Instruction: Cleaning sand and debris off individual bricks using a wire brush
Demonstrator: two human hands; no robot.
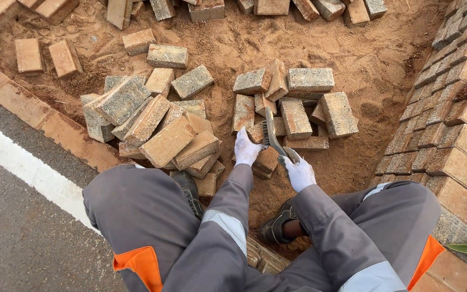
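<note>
Sand bed (pixel 352 59): bare, reddish, fills the pit out beyond both sets of fingers. Laid paving (pixel 460 124) runs up the side beyond the right fingers; kerb row (pixel 55 127) and asphalt road (pixel 12 227) with white line (pixel 22 165) lie beyond the left.

Paver heap (pixel 152 124): loose, tumbled, mortar-crusted, out past the left fingers. Second paver pile (pixel 298 103): straight ahead of both hands, just beyond the fingertips.

Person crouches, grey trousers with orange patches, dark shoes on the sand below the wrists.

Paver block (pixel 266 161): sits directly between the two hands, below the brush, tan face up. Left fingers touch its near edge. Exact orientation hard to read, partly hidden.

Wire brush (pixel 272 135): long axis runs from the right fingers up and away, slightly leftward; bristle head at the far end, over the pile's near edge and just beside the left fingertips.

Left hand (pixel 246 148): white glove, fingers curled down onto the block, gripping or steadying it; can't tell which for sure.

Right hand (pixel 299 172): white glove, fingers clenched around the brush handle's near end.

Key relation: block lies to the left of the right fingers, brush head already above it, left hand nearer the block.
</note>
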